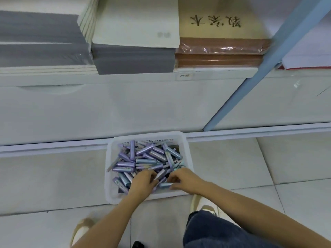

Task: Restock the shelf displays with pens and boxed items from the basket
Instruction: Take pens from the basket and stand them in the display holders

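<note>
A white basket (108, 167) stood on the tiled floor (53, 178) just below the shelf (125, 79), heaped with small purple and blue boxes (143, 158), and both hands were down inside it at its near wall. The right hand (184, 179) pinched one bluish box (164, 185) by its right end, fingers curled narrowly round it. That box lay flat, its long axis running side to side along the basket's near wall, its free end pointing at the left hand (143, 182). The left hand's fingers were bent down into the heap; whether they held anything could not be told. The other boxes pointed every way, some along the basket's walls, some slanted across one another. The likely trouble lay there. A box gripped at one end only could swing and slip as it came up, and one pulled from under crossed neighbours could drag them over the basket's low near wall onto the tiles. The basket looked light, so a sideways tug might slide it.
</note>
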{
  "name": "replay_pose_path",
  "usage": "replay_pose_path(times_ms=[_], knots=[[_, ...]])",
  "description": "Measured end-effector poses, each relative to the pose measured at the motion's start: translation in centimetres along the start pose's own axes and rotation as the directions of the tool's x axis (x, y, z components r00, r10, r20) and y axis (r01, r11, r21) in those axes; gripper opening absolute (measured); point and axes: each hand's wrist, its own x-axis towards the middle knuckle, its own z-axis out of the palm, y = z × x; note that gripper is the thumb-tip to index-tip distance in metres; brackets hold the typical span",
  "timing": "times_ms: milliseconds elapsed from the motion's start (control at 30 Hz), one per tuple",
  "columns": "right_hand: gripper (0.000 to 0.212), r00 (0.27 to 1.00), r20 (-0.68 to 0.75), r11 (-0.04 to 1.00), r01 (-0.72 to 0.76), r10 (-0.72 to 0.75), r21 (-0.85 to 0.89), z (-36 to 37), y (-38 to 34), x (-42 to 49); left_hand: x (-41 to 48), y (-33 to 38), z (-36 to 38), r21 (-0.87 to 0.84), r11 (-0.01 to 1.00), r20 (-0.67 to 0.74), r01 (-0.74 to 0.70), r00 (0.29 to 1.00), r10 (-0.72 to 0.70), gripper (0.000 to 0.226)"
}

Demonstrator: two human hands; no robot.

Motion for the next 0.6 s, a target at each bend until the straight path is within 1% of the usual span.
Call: replay_pose_path(times_ms=[33, 100, 167, 233, 300, 333, 367, 433, 500, 533, 600], knots=[[0.029, 0.999, -0.044, 0.998, -0.003, 0.006, 0.055, -0.5, 0.0, -0.1, -0.1, -0.2, -0.2, -0.067, 0.998, -0.001, 0.019, 1.000, -0.019, 0.010], [0.027, 0.991, -0.132, 0.982, 0.006, 0.019, 0.190, -1.6, -0.1, -0.3, -0.4, -0.6, -0.7, -0.288, 0.954, 0.025, 0.087, 0.996, -0.083, 0.010], [0.028, 0.987, -0.160, 0.952, 0.030, 0.020, 0.305, -2.6, -0.7, -0.3, -0.7, -0.7, -1.3, -0.534, 0.832, 0.083, 0.148, 0.989, -0.123, 0.012], [0.030, 0.988, -0.157, 0.924, 0.052, 0.008, 0.378, -3.2, -1.6, 0.0, -0.9, -0.3, -1.6, -0.697, 0.693, 0.127, 0.186, 0.983, -0.135, 0.016], [0.030, 0.985, -0.172, 0.902, 0.074, 0.001, 0.426, -3.1, -2.9, 0.3, -1.1, 0.6, -1.8, -0.831, 0.521, 0.150, 0.197, 0.980, -0.131, 0.021], [0.026, 0.982, -0.187, 0.894, 0.096, -0.014, 0.439, -3.0, -3.6, 0.5, -1.3, 1.0, -1.8, -0.871, 0.455, 0.137, 0.186, 0.981, -0.139, 0.024], [0.021, 0.979, -0.204, 0.885, 0.120, -0.029, 0.449, -2.8, -4.3, 0.6, -1.4, 1.4, -1.8, -0.894, 0.415, 0.115, 0.170, 0.981, -0.154, 0.025], [0.014, 0.972, -0.230, 0.856, 0.152, -0.040, 0.494, -2.4, -5.3, 1.0, -1.5, 1.8, -1.8, -0.915, 0.375, 0.075, 0.152, 0.975, -0.211, 0.028], [0.014, 0.968, -0.249, 0.816, 0.170, -0.033, 0.552, -2.1, -5.6, 1.4, -1.5, 1.4, -2.0, -0.938, 0.327, 0.016, 0.113, 0.958, -0.286, 0.025], [0.014, 0.965, -0.259, 0.815, 0.173, -0.029, 0.554, -1.9, -5.5, 1.5, -1.6, 1.0, -2.1, -0.943, 0.321, -0.026, 0.082, 0.948, -0.318, 0.021], [0.015, 0.968, -0.248, 0.877, 0.156, -0.043, 0.455, -1.4, -4.9, 2.0, -1.8, -0.2, -2.5, -0.937, 0.345, -0.088, 0.049, 0.924, -0.371, 0.016]])
